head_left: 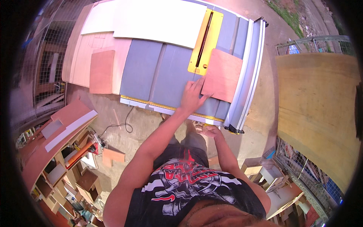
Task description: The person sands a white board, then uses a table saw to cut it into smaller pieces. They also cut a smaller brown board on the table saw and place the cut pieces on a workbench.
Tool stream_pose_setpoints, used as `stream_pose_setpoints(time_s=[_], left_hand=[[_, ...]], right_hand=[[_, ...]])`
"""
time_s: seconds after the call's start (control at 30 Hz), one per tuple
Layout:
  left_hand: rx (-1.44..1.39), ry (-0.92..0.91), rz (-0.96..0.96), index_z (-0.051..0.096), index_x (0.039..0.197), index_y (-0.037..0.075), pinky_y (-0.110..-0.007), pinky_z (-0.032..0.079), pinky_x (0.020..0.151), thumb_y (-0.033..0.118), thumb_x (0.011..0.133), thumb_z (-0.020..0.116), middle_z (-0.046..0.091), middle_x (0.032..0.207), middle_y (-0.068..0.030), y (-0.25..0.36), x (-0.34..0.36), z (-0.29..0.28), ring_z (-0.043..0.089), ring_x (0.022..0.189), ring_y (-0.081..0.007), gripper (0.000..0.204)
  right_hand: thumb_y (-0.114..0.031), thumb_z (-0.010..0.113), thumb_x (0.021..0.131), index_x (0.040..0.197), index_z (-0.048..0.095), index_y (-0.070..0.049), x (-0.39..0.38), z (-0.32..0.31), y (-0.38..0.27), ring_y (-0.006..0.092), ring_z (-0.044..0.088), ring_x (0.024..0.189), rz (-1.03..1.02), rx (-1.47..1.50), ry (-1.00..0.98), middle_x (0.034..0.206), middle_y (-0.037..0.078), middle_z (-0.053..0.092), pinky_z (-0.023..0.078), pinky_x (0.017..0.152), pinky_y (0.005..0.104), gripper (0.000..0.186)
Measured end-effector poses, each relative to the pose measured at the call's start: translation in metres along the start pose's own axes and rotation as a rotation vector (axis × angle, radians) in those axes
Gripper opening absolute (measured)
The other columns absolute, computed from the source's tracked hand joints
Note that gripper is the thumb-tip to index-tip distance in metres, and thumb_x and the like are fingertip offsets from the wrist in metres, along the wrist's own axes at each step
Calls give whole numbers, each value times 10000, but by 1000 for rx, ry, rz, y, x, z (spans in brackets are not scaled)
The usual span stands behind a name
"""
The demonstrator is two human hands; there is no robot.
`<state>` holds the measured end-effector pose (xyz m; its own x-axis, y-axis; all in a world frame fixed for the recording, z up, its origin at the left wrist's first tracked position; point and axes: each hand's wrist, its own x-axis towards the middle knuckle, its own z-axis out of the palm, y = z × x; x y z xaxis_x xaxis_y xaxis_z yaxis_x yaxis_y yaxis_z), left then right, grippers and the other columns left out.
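Note:
A table saw (141, 72) with a grey top lies before me; its dark blade slot runs down a yellow insert plate (215, 34). A reddish-brown plywood piece (223, 77) rests flat beside the silver rip fence (254, 72), its far left corner over the insert. My left hand (193, 94) touches the plywood's left and near edges, fingers stretched and thumb apart. Below the saw's front rail (170, 109), my right hand (208, 131) is closed with curled fingers beside a small yellow part; the rail partly hides what it grips.
White panels (159, 22) cover the table's far left. Another plywood piece (101, 72) lies at the left on a pale board. Wood offcuts and shelving (89, 183) crowd the lower left, near a black cord (126, 126). A large yellowish board (317, 109) stands at right.

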<state>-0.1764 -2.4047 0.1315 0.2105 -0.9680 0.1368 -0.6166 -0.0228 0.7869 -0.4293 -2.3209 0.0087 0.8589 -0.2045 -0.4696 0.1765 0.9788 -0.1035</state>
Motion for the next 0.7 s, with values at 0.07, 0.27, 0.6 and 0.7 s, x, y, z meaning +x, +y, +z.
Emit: stream_pose_setpoints(time_s=[0.07, 0.27, 0.6, 0.7], left_hand=[[11, 18, 59, 511, 1452, 14, -436, 451, 943, 340, 840, 786, 512, 1520, -126, -5, 3, 1, 538, 1014, -312, 746], [119, -69, 105, 560, 1439, 73, -467, 448, 956, 321, 857, 778, 442, 1573, -173, -1, -1, 6, 521, 1052, -347, 669], [22, 6, 112, 542, 1466, 102, -468, 439, 1030, 325, 789, 848, 402, 1589, -169, -8, -2, 1, 490, 1137, -395, 776], [28, -41, 104, 542, 1468, 117, -458, 453, 1028, 317, 764, 864, 405, 1584, -168, -9, -1, -1, 494, 1142, -378, 800]], right_hand=[[-152, 725, 887, 1155, 639, -88, 2, 7, 4, 211, 585, 1151, -2, 147, -99, 1100, 59, 641, 447, 990, 369, 289], [-123, 691, 913, 936, 617, -62, -9, -1, 16, 146, 556, 794, -70, 15, 241, 819, 20, 564, 481, 746, 325, 98], [-212, 770, 777, 1150, 736, -64, 33, 20, 53, 350, 699, 1099, -468, -978, 1435, 1123, 182, 747, 518, 918, 462, 402], [-128, 764, 806, 1127, 675, -15, 30, 22, 51, 198, 659, 967, -391, -947, 1411, 1023, 62, 720, 506, 854, 363, 352]])
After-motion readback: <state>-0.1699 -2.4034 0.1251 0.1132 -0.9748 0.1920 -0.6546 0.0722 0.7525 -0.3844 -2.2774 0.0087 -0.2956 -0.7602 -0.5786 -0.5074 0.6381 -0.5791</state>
